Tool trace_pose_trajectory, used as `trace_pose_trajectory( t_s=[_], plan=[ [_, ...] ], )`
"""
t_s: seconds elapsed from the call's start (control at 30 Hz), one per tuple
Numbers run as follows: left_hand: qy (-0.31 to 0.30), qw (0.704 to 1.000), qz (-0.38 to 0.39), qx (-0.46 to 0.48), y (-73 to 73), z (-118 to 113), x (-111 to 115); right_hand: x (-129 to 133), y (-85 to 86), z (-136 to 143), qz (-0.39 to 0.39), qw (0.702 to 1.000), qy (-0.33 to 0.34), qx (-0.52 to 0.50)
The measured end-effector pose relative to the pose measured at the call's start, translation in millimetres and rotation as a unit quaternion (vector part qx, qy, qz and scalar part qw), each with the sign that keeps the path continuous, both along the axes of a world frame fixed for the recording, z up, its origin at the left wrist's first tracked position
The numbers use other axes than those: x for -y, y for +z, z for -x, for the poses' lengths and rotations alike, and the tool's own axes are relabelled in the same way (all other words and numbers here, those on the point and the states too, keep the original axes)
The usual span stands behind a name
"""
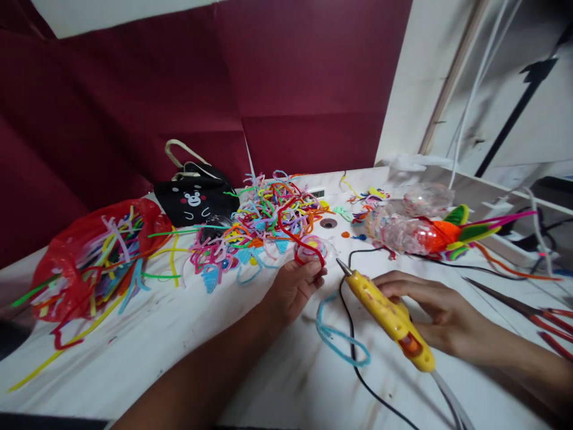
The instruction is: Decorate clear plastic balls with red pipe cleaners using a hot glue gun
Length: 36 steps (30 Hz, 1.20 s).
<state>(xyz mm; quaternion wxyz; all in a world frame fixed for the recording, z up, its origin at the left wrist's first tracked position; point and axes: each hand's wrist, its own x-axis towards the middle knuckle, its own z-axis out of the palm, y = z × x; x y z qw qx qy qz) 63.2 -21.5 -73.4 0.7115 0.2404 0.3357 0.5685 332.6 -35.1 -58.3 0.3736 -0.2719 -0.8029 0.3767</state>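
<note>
Yellow plastic glue gun (pixel 387 316), gripped in the person's right hand (pixel 441 307), its metal nozzle (pixel 344 267) pointing up and left. Just beyond the tip, the left hand (pixel 295 289) is closed in a pinch on a red pipe cleaner (pixel 319 255) and a clear, rounded plastic piece – both above a white table (pixel 215 352). Below the hands lie a loose light-blue pipe cleaner (pixel 319 322) and a black cable (pixel 351 334). Behind, a tangled heap of coloured pipe cleaners (pixel 277 209) spreads beside a black bag (pixel 197 200); farther left, a red plastic bag (pixel 58 269) holds more. To the right are a clear plastic bottle (pixel 394 230), wrapped partly in orange, and scissors (pixel 514 303) with red handles.
</note>
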Motion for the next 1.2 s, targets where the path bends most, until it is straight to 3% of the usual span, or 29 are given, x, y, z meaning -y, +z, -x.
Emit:
trace_pose_trajectory(
  t_s=[0.13, 0.27, 0.37, 0.53, 0.7, 0.93, 1.07, 1.2],
  plan=[
    [0.001, 1.000, -0.007, 0.006, -0.6, 1, -2, -7, -0.1, -13, -0.052, 0.997, -0.045, 0.031],
    [0.007, 1.000, -0.009, 0.002, 0.5, 0, -2, -19, -5.6, -29, -0.023, 0.990, -0.082, 0.114],
    [0.016, 1.000, -0.003, -0.007, 2.6, 0, -1, -28, -13.4, -35, -0.030, 0.986, -0.069, 0.152],
    [0.025, 1.000, -0.009, -0.016, 4.6, 2, -2, -32, -20.5, -31, -0.049, 0.970, -0.059, 0.230],
    [0.031, 0.999, -0.026, -0.031, 3.8, 4, -5, -33, -17.4, -23, -0.071, 0.967, -0.070, 0.235],
    [0.034, 0.998, -0.035, -0.042, 5.1, 2, -5, -56, -17.7, -17, -0.124, 0.947, -0.059, 0.290],
    [0.032, 0.998, -0.026, -0.043, 6.1, 0, -3, -64, -8.1, -16, -0.125, 0.948, -0.019, 0.292],
    [0.031, 0.998, -0.035, -0.051, 5.1, -2, -2, -55, 17.1, 6, -0.085, 0.972, -0.041, 0.215]
  ],
)
